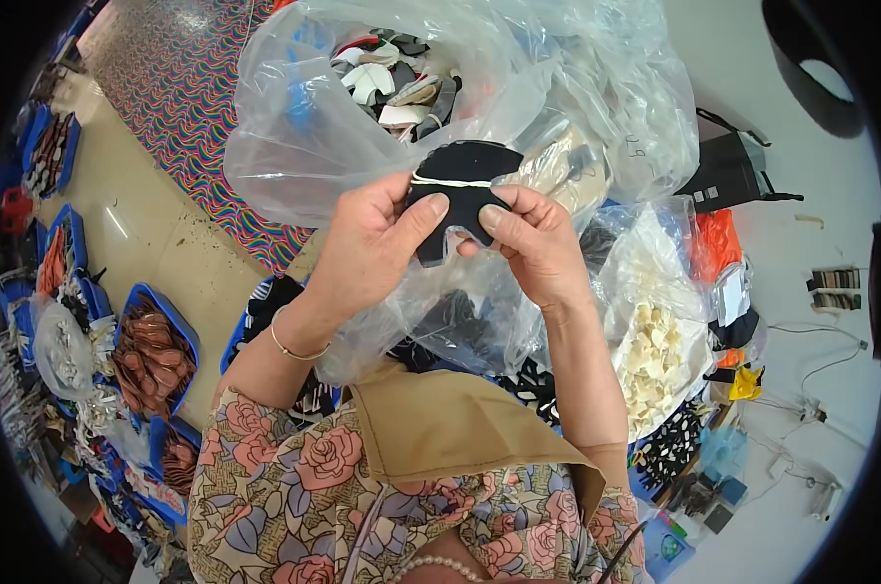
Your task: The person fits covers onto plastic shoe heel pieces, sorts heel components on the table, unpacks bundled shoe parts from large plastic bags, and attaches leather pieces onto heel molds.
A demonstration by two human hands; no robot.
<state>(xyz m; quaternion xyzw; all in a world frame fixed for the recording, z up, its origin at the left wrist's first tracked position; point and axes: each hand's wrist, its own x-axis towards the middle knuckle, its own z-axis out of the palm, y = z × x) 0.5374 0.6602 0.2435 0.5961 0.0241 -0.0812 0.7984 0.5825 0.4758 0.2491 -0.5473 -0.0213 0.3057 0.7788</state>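
Left hand and right hand pinch, thumbs pressed on top, a banded stack of black cut pieces: apparently light, flexible, best gripped at its lower edges.

Bright, even daylight; fisheye-bent, dark-vignetted edges.

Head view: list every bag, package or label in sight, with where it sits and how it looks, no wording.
Clear plastic bag: behind both hands, open, holding black, white and grey cut pieces.
Second clear bag: right of the right hand, full of cream-white pieces.
Orange bag: far right, crumpled.
Small blue package: lower right, squarish, round emblem.
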